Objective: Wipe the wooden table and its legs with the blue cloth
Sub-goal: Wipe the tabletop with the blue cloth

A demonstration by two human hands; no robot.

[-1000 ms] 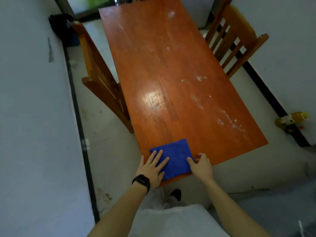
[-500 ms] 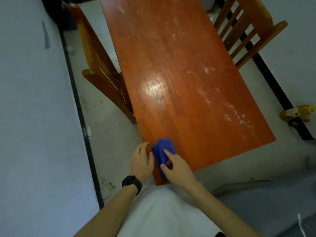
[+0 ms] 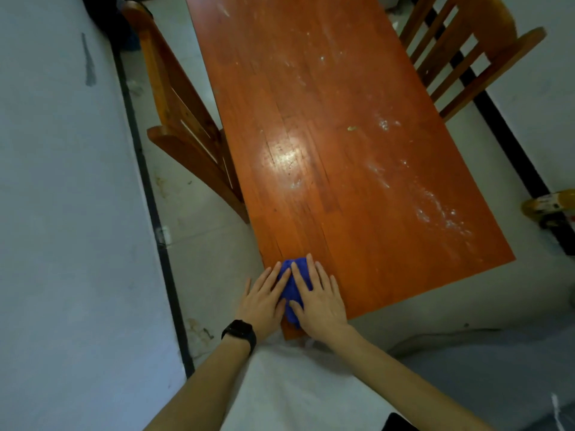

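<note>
From my feed, nearest at six o'clock is a white garment (image 3: 298, 393) below both forearms. A black watch (image 3: 239, 332) sits on the left wrist.

The counter (image 3: 342, 169) is a long orange-brown wooden top running from the hands toward twelve o'clock. Its near left corner lies just under my hands. The cloth (image 3: 292, 290) is blue, bunched into a narrow wad on that corner, right at the near edge.

My left hand (image 3: 264, 301) lies flat with fingers (image 3: 273, 279) spread, pressing the cloth's left side; part of the palm hangs past the counter's left edge. My right hand (image 3: 320, 301) lies flat too, fingers extended and a little apart, covering the cloth's right side. Neither hand is curled around the cloth; the blue shows in the gap between them.

Farther up, a bright glare (image 3: 286, 154) sits mid-counter, and whitish smears (image 3: 441, 213) run along the right side toward two o'clock.

One chair (image 3: 183, 126) stands tucked at ten o'clock, another (image 3: 466, 51) at one o'clock. Pale floor (image 3: 202, 259), grey walls with a black skirting (image 3: 155, 219). A yellow bottle (image 3: 550, 205) lies at three o'clock on the floor.
</note>
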